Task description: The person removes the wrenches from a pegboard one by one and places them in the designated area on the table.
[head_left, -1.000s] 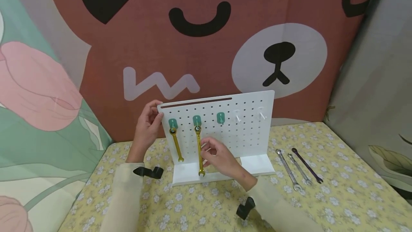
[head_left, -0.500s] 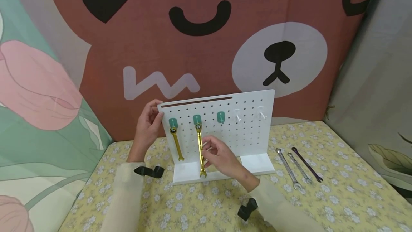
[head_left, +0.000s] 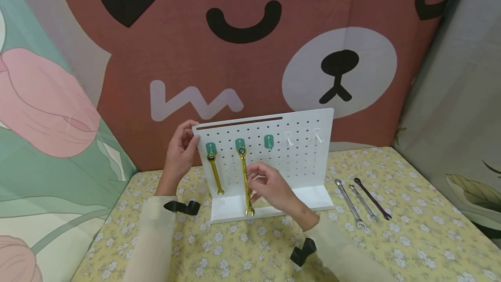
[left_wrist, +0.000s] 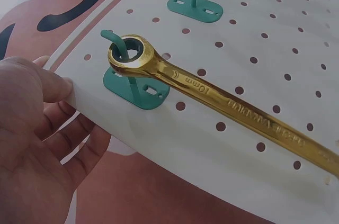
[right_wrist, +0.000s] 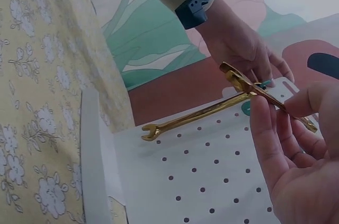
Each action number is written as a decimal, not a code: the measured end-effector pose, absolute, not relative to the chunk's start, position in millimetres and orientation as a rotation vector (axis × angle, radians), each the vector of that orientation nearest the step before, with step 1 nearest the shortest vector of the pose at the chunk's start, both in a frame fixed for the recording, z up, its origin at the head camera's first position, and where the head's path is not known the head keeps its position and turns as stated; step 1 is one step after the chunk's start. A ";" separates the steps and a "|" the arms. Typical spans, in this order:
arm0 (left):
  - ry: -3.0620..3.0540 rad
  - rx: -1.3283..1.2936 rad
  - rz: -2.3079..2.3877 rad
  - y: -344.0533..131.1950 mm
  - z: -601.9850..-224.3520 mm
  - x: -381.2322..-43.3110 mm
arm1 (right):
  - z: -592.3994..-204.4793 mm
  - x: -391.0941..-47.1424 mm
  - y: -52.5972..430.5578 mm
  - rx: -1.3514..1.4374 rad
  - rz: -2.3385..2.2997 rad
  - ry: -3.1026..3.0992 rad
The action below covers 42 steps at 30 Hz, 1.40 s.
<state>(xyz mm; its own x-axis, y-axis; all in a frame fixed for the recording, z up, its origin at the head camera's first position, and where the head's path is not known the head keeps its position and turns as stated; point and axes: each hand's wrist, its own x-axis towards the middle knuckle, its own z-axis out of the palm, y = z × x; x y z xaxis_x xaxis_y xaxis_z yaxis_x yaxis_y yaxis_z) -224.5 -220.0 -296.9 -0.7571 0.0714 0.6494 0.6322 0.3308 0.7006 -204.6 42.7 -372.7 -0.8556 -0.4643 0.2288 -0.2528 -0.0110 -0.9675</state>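
My left hand [head_left: 178, 153] grips the upper left edge of a white pegboard [head_left: 305, 121], thumb on the front and fingers behind. My right hand [head_left: 274, 186] pinches the shaft of a gold combination wrench [head_left: 246, 177] between thumb and fingers. Its ring end overlaps the second green hook [head_left: 240, 142] in the head view; its open end points down. Another gold wrench [left_wrist: 222, 94], marked 10mm, hangs by its ring from the leftmost green hook [left_wrist: 132, 94]. In the right wrist view, the pinched wrench [right_wrist: 267, 99] stands out in front of the board.
A third green hook [head_left: 268, 142] and two clear hooks [head_left: 288, 140] hold nothing. Right of the board, two silver wrenches [head_left: 350, 203] and a dark purple wrench [head_left: 373, 199] lie on the flowered tablecloth [head_left: 270, 256]. A bear-print cloth [head_left: 176, 47] hangs behind.
My right hand and the pinched gold wrench have shifted slightly right. The wrench's ring end has risen a little over the second hook, and its lower end has swung right. My left hand stays put.
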 end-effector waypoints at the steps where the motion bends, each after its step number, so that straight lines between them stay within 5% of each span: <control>1: -2.088 -0.616 -1.436 -219.9 -297.1 -224.7 | -371.7 -204.8 43.2 -0.765 -1.987 2.089; 19: -2.096 -0.622 -1.400 -218.8 -298.3 -225.4 | -365.0 -197.9 64.9 -0.843 -1.900 2.170; 42: -2.071 -0.597 -1.432 -231.4 -317.7 -246.7 | -398.3 -181.3 220.2 -0.654 -1.532 2.477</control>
<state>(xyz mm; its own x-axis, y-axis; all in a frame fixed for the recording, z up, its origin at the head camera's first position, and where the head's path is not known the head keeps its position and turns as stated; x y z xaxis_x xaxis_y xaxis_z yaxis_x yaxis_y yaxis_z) -246.7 -231.4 -317.7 -0.7519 0.0502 0.6573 0.6328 0.3346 0.6983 -181.3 220.2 -398.3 -0.8922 -0.4417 0.0938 -0.2812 0.3809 -0.8808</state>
